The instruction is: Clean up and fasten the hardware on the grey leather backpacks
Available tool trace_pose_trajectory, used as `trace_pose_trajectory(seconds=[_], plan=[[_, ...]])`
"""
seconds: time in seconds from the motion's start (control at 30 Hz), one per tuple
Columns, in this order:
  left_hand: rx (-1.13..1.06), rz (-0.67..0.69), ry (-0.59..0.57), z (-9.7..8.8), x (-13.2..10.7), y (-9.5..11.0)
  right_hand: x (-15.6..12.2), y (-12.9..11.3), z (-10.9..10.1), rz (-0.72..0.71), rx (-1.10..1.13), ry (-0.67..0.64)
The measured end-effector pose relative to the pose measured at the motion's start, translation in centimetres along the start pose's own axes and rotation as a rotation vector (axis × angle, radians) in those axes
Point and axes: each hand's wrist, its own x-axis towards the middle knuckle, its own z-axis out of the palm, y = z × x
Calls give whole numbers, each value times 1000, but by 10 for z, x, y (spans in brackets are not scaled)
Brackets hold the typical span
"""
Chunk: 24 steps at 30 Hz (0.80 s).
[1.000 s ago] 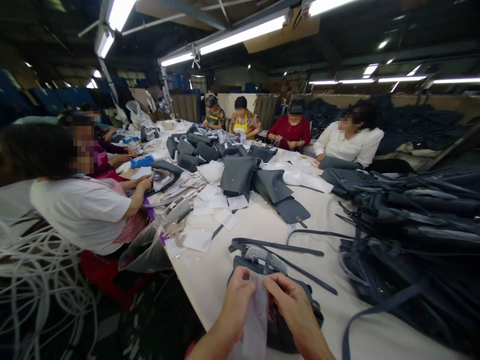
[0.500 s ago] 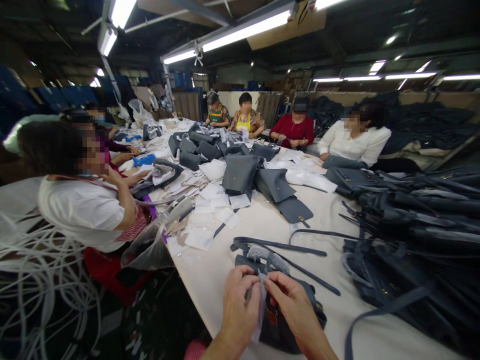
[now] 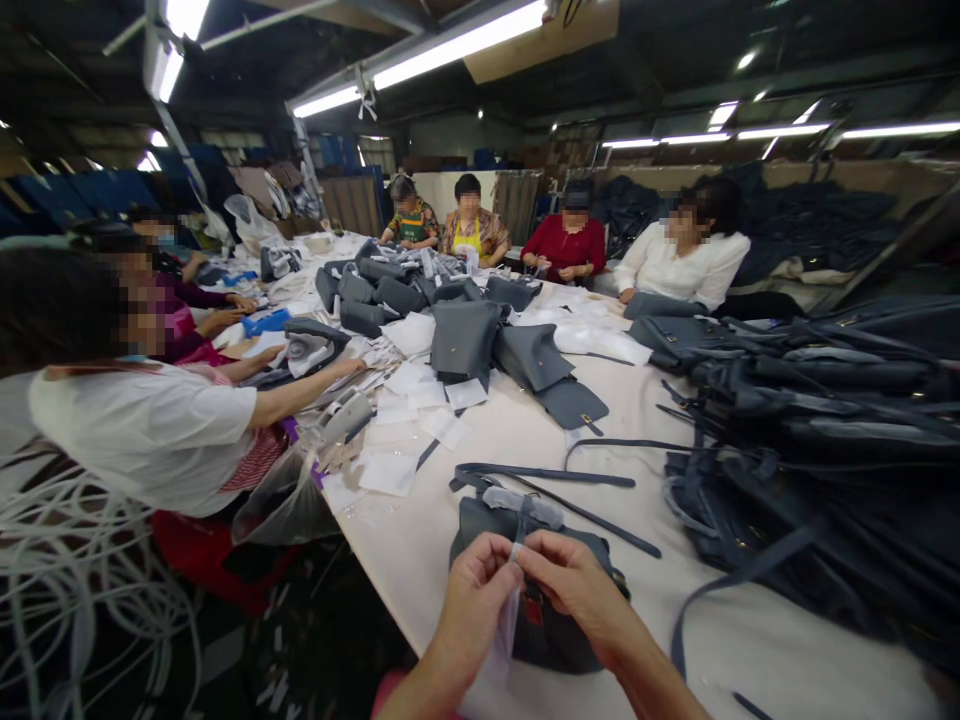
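Note:
A dark grey-blue bag [image 3: 559,640] lies on the table in front of me, with a red tag [image 3: 534,610] on its front. My left hand [image 3: 474,595] is closed in a pinch on a thin, whitish translucent wrapping sheet [image 3: 501,645] that hangs down over the bag. Thumb and fingers of my right hand [image 3: 574,590] pinch the same sheet near its top, beside the left fingertips. Just beyond my fingers is the bag's handle [image 3: 547,514], partly covered in clear wrapping. Behind it, a long strap [image 3: 551,472] lies across the tabletop.
Dark bags [image 3: 810,400] are heaped on the right. More bags [image 3: 465,335] and loose white paper sheets [image 3: 390,473] lie mid-table. A co-worker in a white shirt [image 3: 165,430] sits at left, arm over the table [image 3: 405,560]. Several other people sit along the far side.
My view has shifted slightly, so the scene sits further left. My fingertips have come closer together on the sheet. The co-worker at left has stretched an arm toward the papers.

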Motion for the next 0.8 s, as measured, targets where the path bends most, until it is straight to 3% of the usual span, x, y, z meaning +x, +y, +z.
trace_pose_trajectory(seconds=[0.17,0.37,0.43,0.57,0.67,0.8], plan=[[2,-51,10,1,4,-1,4,9,2,-32,95,38],[287,79,111,0,11,-7,3,16,8,-129,-1,268],[372,121,121,-1,13,-6,0,13,9,-136,-26,270],[508,175,100,0,12,1,-4,5,16,-90,141,217],[343,72,82,3,11,6,-2,2,23,-153,200,294],[64,-278,163,5,26,9,14,4,20,-205,244,350]])
